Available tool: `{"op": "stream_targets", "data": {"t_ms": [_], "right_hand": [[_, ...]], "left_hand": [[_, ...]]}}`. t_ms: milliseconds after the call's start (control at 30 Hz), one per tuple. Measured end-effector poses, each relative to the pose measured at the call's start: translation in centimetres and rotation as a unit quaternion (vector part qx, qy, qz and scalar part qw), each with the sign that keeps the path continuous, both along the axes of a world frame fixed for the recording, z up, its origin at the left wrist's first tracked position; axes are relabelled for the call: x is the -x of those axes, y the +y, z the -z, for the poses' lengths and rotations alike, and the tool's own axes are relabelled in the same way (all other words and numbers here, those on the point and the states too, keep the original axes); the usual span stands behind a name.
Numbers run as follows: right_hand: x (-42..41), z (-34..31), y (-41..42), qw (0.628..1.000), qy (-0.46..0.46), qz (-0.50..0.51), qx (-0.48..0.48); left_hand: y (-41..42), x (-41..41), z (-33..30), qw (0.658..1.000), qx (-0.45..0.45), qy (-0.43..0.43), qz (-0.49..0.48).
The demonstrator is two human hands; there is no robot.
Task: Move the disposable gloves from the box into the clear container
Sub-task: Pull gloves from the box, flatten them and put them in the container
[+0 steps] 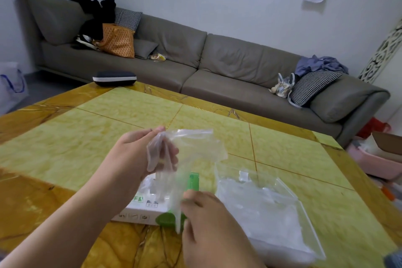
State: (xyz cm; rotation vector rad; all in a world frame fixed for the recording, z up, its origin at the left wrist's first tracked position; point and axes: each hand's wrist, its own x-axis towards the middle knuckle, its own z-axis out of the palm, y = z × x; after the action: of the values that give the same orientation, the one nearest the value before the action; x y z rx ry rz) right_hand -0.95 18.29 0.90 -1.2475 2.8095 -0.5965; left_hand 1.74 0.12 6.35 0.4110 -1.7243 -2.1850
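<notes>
Held one clear glove [191,152] stretched between left hand [141,154] and right hand [208,213], both pinching, above box [143,206] beside clear container [272,209].

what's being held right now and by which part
A clear glove: the left hand grips its upper end, the right hand pinches its lower end.

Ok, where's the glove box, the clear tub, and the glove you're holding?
glove box [142,210], head view: white top.
clear tub [309,220], head view: right rim.
glove [193,148], head view: crinkled middle, above the box.
</notes>
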Motion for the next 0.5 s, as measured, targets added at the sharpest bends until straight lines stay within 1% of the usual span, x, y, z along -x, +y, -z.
{"op": "stream_targets", "data": {"t_ms": [67,100,167,200,233,267,300,333,367,400,433,467,500], "right_hand": [[0.3,-0.7,0.8,0.991,-0.019,0.062,0.117],[0.7,-1.0,1.5,0.975,-0.028,0.106,0.194],[1.9,-2.1,3.3,0.921,-0.071,0.174,0.342],[2.4,-2.6,4.1,0.892,-0.122,0.172,0.4],[2.8,-3.3,4.8,0.873,-0.178,0.153,0.427],[3.1,-3.8,5.4,0.869,-0.218,0.122,0.428],[3.3,-4.1,5.7,0.877,-0.231,0.103,0.408],[3.4,-4.2,5.8,0.89,-0.226,0.096,0.384],[3.5,-4.2,5.8,0.903,-0.215,0.107,0.357],[3.4,-4.3,5.8,0.905,-0.218,0.113,0.348],[3.4,-4.3,5.6,0.899,-0.225,0.123,0.355],[3.2,-4.4,5.5,0.882,-0.247,0.136,0.378],[3.2,-4.4,5.4,0.866,-0.26,0.157,0.398]], "left_hand": [[0.2,0.0,0.1,0.999,-0.045,-0.008,0.008],[0.5,-0.1,0.2,0.998,-0.063,-0.008,0.018],[1.1,-0.2,0.2,0.995,-0.079,-0.008,0.057],[1.5,-0.3,0.0,0.994,-0.077,-0.014,0.074],[1.7,-0.3,0.2,0.994,-0.072,-0.019,0.085],[2.0,-0.5,0.3,0.994,-0.054,-0.022,0.09],[2.2,-0.6,0.7,0.994,-0.023,-0.019,0.102],[2.5,-0.7,1.1,0.992,0.012,-0.024,0.12],[2.8,-0.6,1.5,0.99,0.028,-0.026,0.137],[3.5,-0.8,1.4,0.988,0.032,-0.027,0.146],[3.7,-0.9,1.5,0.985,0.045,-0.03,0.164],[3.9,-1.1,1.4,0.979,0.044,-0.046,0.194],[4.0,-0.8,1.2,0.972,0.005,-0.073,0.224]]}}
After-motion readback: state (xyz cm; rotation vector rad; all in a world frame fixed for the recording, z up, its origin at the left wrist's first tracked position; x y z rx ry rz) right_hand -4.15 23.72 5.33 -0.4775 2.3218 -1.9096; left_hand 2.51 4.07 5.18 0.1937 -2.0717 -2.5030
